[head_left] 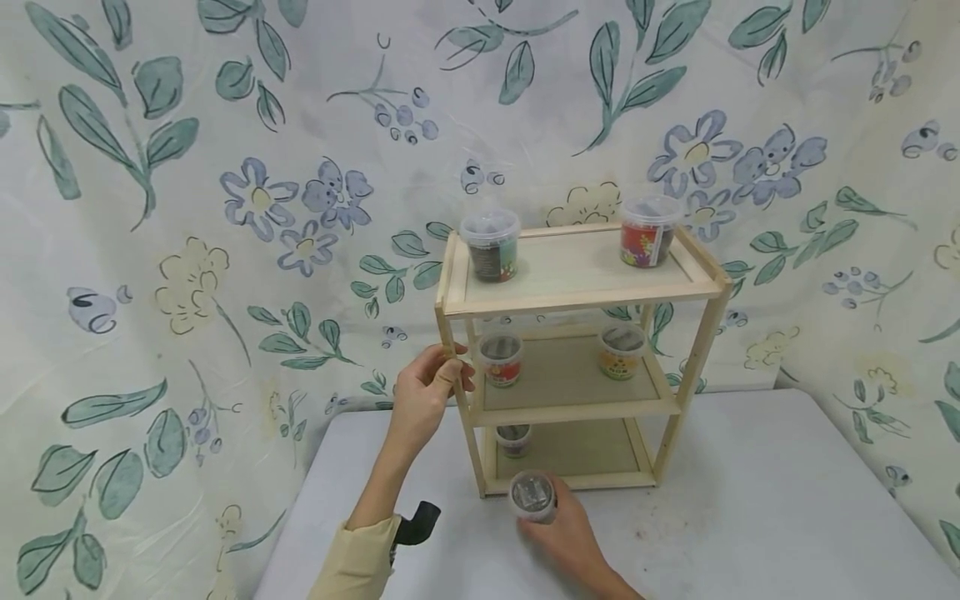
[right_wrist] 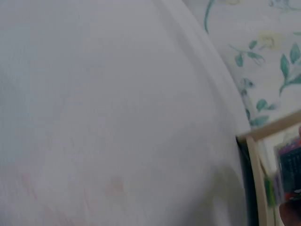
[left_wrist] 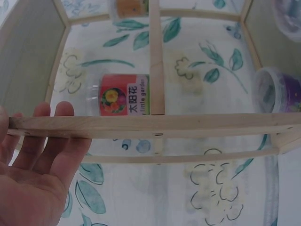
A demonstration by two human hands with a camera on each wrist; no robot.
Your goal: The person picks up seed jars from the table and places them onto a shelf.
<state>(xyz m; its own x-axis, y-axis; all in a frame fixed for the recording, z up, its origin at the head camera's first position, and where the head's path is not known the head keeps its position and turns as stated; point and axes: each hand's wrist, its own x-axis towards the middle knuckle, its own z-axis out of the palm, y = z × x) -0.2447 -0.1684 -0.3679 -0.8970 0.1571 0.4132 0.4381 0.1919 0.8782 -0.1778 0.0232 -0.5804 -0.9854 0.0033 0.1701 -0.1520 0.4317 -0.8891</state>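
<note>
My left hand (head_left: 423,400) grips the front left post of a three-tier wooden shelf (head_left: 577,279); in the left wrist view its fingers (left_wrist: 63,155) pass behind the post (left_wrist: 197,125). Low in front of the shelf, my right hand (head_left: 570,533) holds a clear-lidded plastic tub (head_left: 532,493). That tub's dark label (right_wrist: 290,169) shows at the right edge of the right wrist view. Just behind it, another tub (head_left: 513,439) sits on the bottom tier at the left. A red-labelled tub (head_left: 501,360) stands on the middle tier near my left hand.
On the top tier stand a green-and-dark tub (head_left: 491,246) at the left and a red tub (head_left: 649,232) at the right. An orange-labelled tub (head_left: 621,352) is on the middle tier's right. The shelf stands on a white-covered table (head_left: 772,500) before a floral curtain (head_left: 300,125).
</note>
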